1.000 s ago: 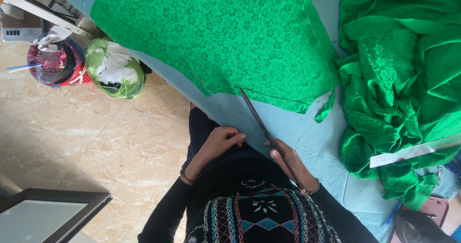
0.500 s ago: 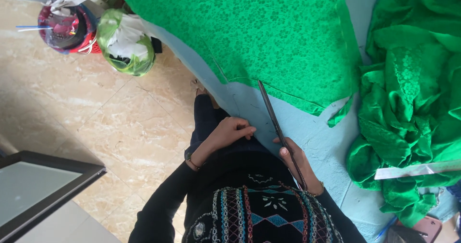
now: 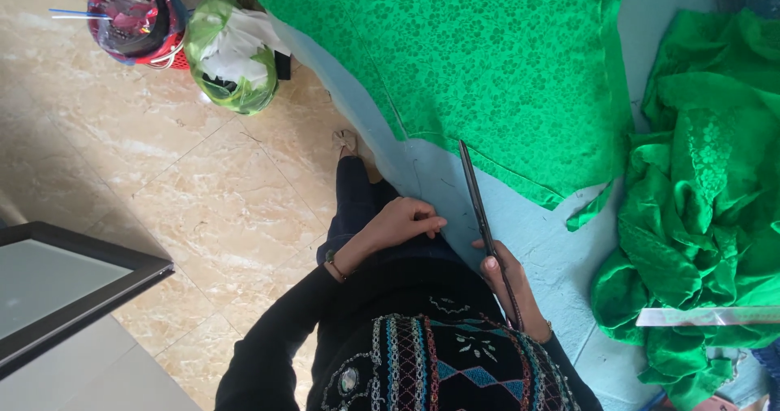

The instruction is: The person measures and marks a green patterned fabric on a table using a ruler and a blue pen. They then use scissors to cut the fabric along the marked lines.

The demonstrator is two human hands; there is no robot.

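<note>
Overhead, a person at a light blue table point(image 3: 561, 240) holds a long dark tool point(image 3: 481, 208).
Right hand point(image 3: 508, 285) grips it, tip near flat green patterned fabric point(image 3: 487, 62); left hand point(image 3: 402, 220), fingers curled, rests on the table edge.

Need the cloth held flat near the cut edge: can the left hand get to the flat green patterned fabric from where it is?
Probably yes. The left hand rests at the table edge, and only bare light-blue surface lies between it and the green fabric.

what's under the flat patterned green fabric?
A pale blue table surface shows past the edges of the flat patterned green fabric. Whatever lies directly beneath the cloth is covered and can't be seen.
</note>
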